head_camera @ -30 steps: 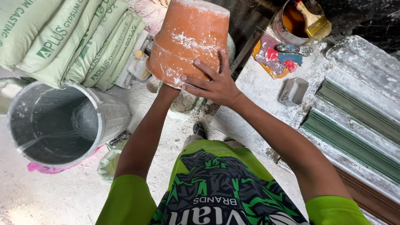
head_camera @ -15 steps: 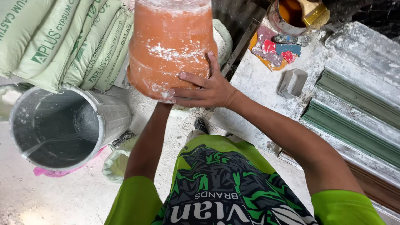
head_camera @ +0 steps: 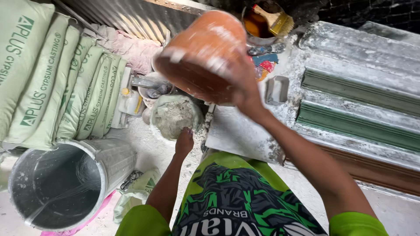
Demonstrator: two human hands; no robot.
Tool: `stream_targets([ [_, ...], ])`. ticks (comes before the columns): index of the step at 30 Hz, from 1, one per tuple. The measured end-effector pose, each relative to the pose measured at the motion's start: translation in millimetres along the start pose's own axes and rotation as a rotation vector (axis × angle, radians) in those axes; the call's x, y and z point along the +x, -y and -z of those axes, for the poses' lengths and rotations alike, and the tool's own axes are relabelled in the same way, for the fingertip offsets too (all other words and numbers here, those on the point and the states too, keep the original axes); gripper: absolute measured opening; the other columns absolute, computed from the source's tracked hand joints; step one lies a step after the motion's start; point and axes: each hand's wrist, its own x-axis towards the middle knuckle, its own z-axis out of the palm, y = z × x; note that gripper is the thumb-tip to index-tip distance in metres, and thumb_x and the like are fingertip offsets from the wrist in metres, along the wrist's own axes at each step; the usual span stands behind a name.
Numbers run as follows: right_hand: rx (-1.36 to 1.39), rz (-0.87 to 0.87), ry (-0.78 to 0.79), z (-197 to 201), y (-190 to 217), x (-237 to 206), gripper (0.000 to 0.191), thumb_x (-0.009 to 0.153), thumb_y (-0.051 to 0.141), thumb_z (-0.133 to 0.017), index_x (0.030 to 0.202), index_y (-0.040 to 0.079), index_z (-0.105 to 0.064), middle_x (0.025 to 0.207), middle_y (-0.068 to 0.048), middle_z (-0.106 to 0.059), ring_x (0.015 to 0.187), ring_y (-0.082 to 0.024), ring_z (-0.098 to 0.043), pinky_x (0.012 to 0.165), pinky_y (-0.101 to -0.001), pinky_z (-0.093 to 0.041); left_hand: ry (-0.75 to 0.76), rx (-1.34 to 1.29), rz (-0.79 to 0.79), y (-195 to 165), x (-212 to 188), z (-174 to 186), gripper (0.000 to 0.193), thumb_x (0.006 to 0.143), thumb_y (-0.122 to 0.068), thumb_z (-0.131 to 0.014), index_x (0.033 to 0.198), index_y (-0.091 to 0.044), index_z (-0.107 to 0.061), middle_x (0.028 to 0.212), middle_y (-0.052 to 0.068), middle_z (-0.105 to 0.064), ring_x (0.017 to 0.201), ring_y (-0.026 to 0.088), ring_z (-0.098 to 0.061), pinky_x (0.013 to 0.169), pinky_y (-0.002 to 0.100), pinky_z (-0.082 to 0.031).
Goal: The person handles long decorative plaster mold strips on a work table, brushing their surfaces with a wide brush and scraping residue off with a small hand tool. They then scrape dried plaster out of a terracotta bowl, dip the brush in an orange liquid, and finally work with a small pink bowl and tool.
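While the right hand (head_camera: 238,81) grips the tilted orange bucket (head_camera: 201,54), the left hand (head_camera: 184,142), loosely curled and empty, hangs near the powder bowl (head_camera: 175,116). Tipping seems underway; steadying it likely needs both hands.

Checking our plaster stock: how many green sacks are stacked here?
6 green sacks show, leaning in a row at the left, above the metal bucket. More may be hidden beyond the frame.

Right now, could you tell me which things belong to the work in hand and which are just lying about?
In hand:
- orange bucket, tilted, held by the right hand
- powder-filled bag, with the left hand at its edge

Lying about:
- stacked green sacks
- metal drum
- brush in a pot
- green moulds
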Motion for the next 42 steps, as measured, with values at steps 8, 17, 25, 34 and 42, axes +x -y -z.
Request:
stream_targets([
  [8, 0.83, -0.913, -0.423, 108.4, -77.6, -29.7, 0.078, 0.085, -0.018, -0.042, 0.157, 0.013, -0.037, 0.142, -0.015, -0.057, 0.119, -0.025, -0.062, 0.091, -0.0363, -0.059, -0.355, 0.007, -0.132, -55.4, 59.0, -22.2, 0.029, 0.096, -0.013, -0.057, 0.118, 0.006, -0.054, 0.109, 0.034, -0.059, 0.101, 0.053, -0.057, 0.087, 0.06, -0.045],
  [17, 0.707, -1.056, -0.731, 197.6, -122.7, -76.8, 0.092, 0.078, -0.018, -0.045, 0.161, 0.019, -0.026, 0.144, -0.019, -0.057, 0.104, -0.031, -0.064, 0.072, -0.0397, -0.059, -0.261, 0.266, -0.532, -191.4, 145.9, -53.1, 0.023, 0.098, -0.006, -0.057, 0.12, -0.003, -0.062, 0.111, 0.02, -0.062, 0.108, 0.042, -0.057, 0.092, 0.054, -0.044],
  [25, 0.786, -0.814, -1.037, 264.1, -165.7, -122.6, 0.091, 0.081, -0.016, -0.043, 0.165, 0.013, -0.023, 0.156, -0.018, -0.049, 0.133, -0.032, -0.061, 0.1, -0.0411, -0.064, -0.205, 0.448, -0.688, -268.4, 217.0, -109.5, 0.037, 0.087, -0.015, -0.069, 0.125, -0.01, -0.069, 0.114, 0.006, -0.066, 0.111, 0.031, -0.057, 0.098, 0.047, -0.042],
  [34, 0.835, -0.928, -1.069, 295.1, -140.2, -168.4, 0.092, 0.078, -0.016, -0.041, 0.165, 0.011, -0.03, 0.158, -0.017, -0.048, 0.14, -0.034, -0.057, 0.109, -0.0474, -0.053, -0.291, -0.11, -0.49, -335.4, 291.8, -113.2, 0.033, 0.106, -0.028, -0.065, 0.122, 0.001, -0.063, 0.111, 0.016, -0.067, 0.108, 0.032, -0.064, 0.098, 0.046, -0.05],
  [42, 0.965, -0.972, -1.053, 285.6, -154.3, -188.4, 0.091, 0.08, -0.017, -0.045, 0.166, 0.008, -0.035, 0.156, -0.02, -0.053, 0.136, -0.036, -0.06, 0.109, -0.0482, -0.056, 0.102, -0.77, 0.203, -391.1, 379.0, -130.5, 0.043, 0.089, -0.024, -0.079, 0.115, 0.008, -0.067, 0.114, 0.019, -0.073, 0.102, 0.024, -0.069, 0.093, 0.038, -0.053],
])
